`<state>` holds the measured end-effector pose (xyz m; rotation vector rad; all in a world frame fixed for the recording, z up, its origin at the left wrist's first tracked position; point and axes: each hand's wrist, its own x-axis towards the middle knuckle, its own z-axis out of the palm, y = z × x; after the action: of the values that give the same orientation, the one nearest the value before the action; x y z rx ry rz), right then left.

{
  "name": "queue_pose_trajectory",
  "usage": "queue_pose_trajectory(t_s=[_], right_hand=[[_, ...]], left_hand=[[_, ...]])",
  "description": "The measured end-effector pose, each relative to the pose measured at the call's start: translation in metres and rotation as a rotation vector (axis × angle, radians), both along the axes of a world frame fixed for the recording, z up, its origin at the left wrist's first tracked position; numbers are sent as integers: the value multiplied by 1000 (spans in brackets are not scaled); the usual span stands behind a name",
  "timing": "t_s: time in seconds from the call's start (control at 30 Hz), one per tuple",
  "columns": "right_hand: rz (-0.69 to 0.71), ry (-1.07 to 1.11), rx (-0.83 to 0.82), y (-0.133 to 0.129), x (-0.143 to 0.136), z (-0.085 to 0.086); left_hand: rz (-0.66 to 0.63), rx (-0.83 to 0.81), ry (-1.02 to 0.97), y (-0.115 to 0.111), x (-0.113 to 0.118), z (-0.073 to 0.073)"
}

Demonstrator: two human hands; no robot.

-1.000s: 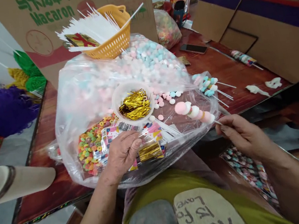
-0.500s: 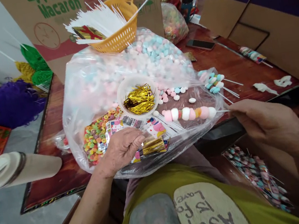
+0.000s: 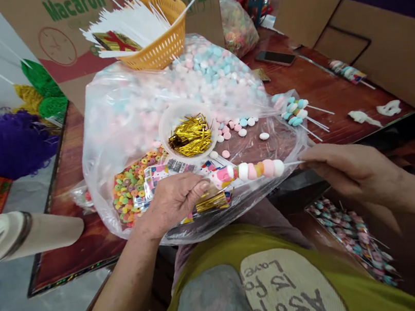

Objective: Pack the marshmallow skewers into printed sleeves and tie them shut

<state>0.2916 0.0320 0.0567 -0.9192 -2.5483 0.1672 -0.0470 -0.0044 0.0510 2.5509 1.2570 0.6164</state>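
My right hand (image 3: 353, 165) pinches the bare white stick of a marshmallow skewer (image 3: 267, 168), strung with pink, white and orange pieces. Between the thumb and fingers of my left hand (image 3: 177, 199) is a small printed plastic bag (image 3: 220, 177), pink, white and yellow. The skewer's far end is inside the mouth of this bag; its pieces nearer my right hand are outside. More flat printed bags (image 3: 152, 179) lie beneath my left hand, beside a bundle of gold twist ties (image 3: 211, 202). Loose gold ties (image 3: 191, 136) fill a white bowl (image 3: 163, 131) just beyond.
A large clear bag of pastel candies (image 3: 114, 107) spreads over the table, with colourful cereal rings (image 3: 124, 188) at its left. Behind stands a yellow basket (image 3: 168, 34) of white sticks. Finished skewers (image 3: 294, 111) lie right, a tumbler (image 3: 28, 233) left. More wrapped skewers (image 3: 354, 237) sit low right.
My right hand has moved the skewer left, and its tip has gone into the printed bag. My left hand has shifted slightly right, still on the bag.
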Motion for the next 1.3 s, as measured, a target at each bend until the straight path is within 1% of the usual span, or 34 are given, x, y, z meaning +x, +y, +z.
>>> queue_pose_trajectory(t_s=[0.1, 0.2, 0.33, 0.43, 0.5, 0.57, 0.63, 0.7, 0.77, 0.8, 0.83, 0.9, 0.97, 1.03, 1.1, 1.13, 1.17, 1.2, 1.23, 1.3], right_hand=[[107, 25, -44, 8, -3, 8], [134, 23, -88, 12, -4, 10], [177, 72, -159, 11, -10, 7], [164, 82, -152, 11, -15, 5], [185, 55, -132, 11, -19, 7], [232, 4, -126, 12, -25, 8], [282, -41, -124, 13, -35, 10], [317, -73, -125, 16, -46, 10], [333, -109, -146, 21, -55, 9], [338, -130, -166, 25, -58, 9], [347, -142, -193, 28, -60, 10], [357, -128, -252, 36, -60, 11], [355, -85, -312, 41, -56, 11], [341, -41, -353, 43, -54, 11], [331, -18, -370, 41, -54, 7], [330, -13, -365, 40, -54, 5], [334, -13, -343, 38, -55, 4], [344, -19, -300, 37, -56, 3], [352, -30, -238, 35, -57, 4], [350, -75, -94, 31, -56, 9]], left_hand=[[-14, 112, -16, 3, 0, -1], [20, 191, -25, 4, 1, -5], [23, 201, 54, 6, 10, -6], [32, 136, 161, 10, 19, -2], [61, 11, 228, 12, 24, 3], [87, -189, 212, 14, 27, 6], [59, -454, 85, 15, 30, 6], [6, -709, -77, 16, 33, 3], [-30, -877, -177, 17, 36, -2], [-43, -906, -196, 17, 36, -4], [-53, -894, -202, 18, 37, -5], [-38, -780, -158, 16, 35, -2], [67, -608, 0, 13, 32, 5], [216, -443, 231, 6, 28, 11], [321, -331, 407, 0, 25, 12], [342, -313, 434, -2, 24, 11], [336, -324, 412, -4, 22, 8], [307, -364, 349, -5, 20, 6], [258, -424, 254, -4, 18, 4], [122, -578, 43, -1, 13, 2]])
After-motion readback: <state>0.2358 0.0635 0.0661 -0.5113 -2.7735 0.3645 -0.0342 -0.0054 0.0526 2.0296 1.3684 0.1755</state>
